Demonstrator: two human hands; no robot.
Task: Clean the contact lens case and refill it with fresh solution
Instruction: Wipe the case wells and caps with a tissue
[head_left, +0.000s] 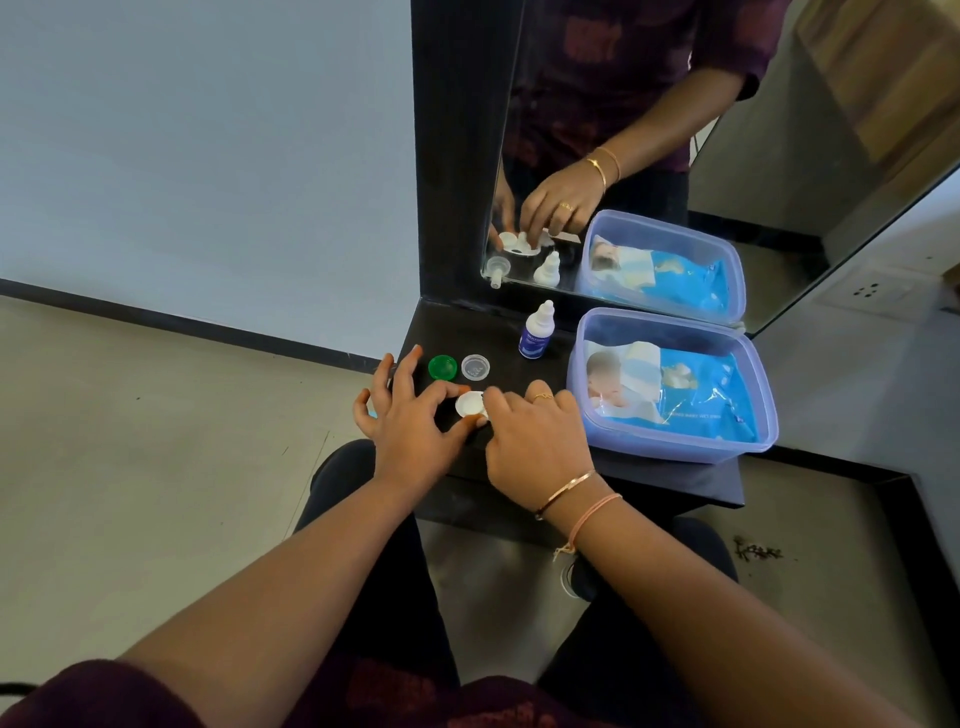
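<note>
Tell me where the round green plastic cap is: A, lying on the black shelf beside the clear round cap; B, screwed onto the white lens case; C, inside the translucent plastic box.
A: the round green plastic cap lies on the black shelf beside the clear round cap.

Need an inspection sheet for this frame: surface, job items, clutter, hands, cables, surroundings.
Surface: black shelf, small and crowded.
Job's things: white lens case lies between the hands; green cap and clear cap lie off, behind it; solution bottle upright, capped, further back.
Clutter: plastic box holding a blue wipes pack, on the shelf's right.
Grippers: left hand pinches the case's left end; right hand has its fingers curled over the right end.
Cables: nothing seen on the shelf.
Surroundings: mirror behind the shelf; wall socket at right; dark debris on the floor.
</note>
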